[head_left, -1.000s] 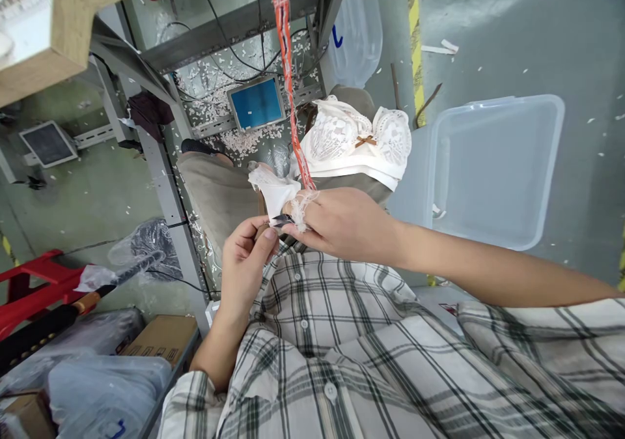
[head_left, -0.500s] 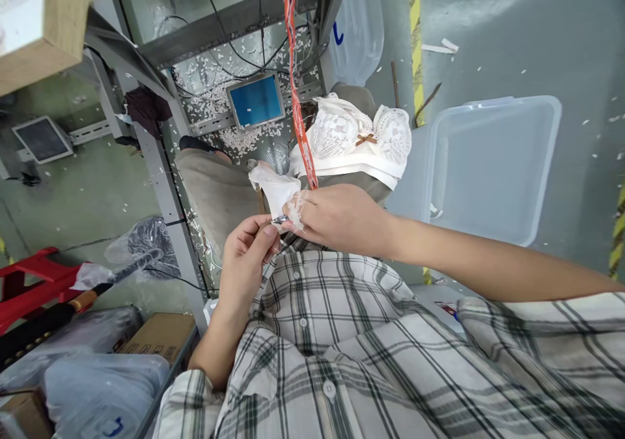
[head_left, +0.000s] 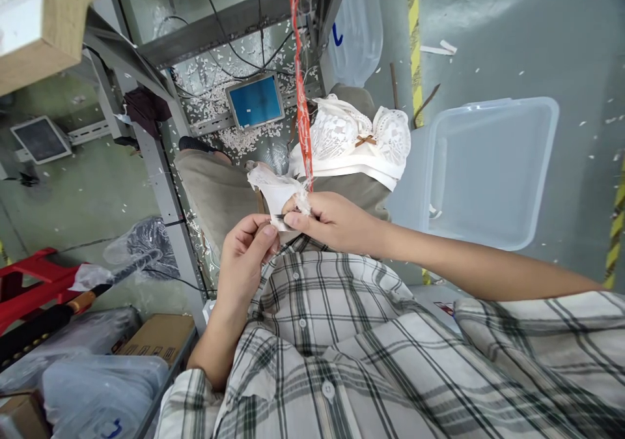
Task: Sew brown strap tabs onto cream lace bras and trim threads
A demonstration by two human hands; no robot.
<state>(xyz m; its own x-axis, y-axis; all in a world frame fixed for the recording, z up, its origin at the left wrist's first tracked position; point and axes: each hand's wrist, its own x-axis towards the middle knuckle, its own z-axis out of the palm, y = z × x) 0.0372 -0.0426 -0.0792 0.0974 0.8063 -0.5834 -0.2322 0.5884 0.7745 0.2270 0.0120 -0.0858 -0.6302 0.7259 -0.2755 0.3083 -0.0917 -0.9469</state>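
Both hands meet near the middle of the head view: the left hand [head_left: 241, 253] pinches the lower edge of a white cloth piece [head_left: 278, 195] between thumb and forefinger, while the right hand [head_left: 336, 221] curls round a small dark-bladed tool [head_left: 279, 217]. From the fingertips, the white cloth piece lies towards 11 o'clock, its long axis running roughly from 11 to 5 o'clock. The left hand, touching its lower end, is the nearer at that edge. From the right hand the blade points to 9 o'clock, crossing that axis just beside the left fingertips.

Towards 1 o'clock a white lace bra [head_left: 356, 139] rests on the right thigh [head_left: 361, 188]. An orange cord [head_left: 302, 113] drops from 12 o'clock to the right hand, with wispy threads [head_left: 303, 199] about its lower end. Well apart, at 3 o'clock, lies a clear plastic tub [head_left: 493, 185].

The tool's grip is hidden in the right hand. I cannot tell whether the blade touches the cloth, whether cloth and bra are joined, or where the cord ends. Towards 10 o'clock the frame cuts off a wooden tabletop [head_left: 61, 42].
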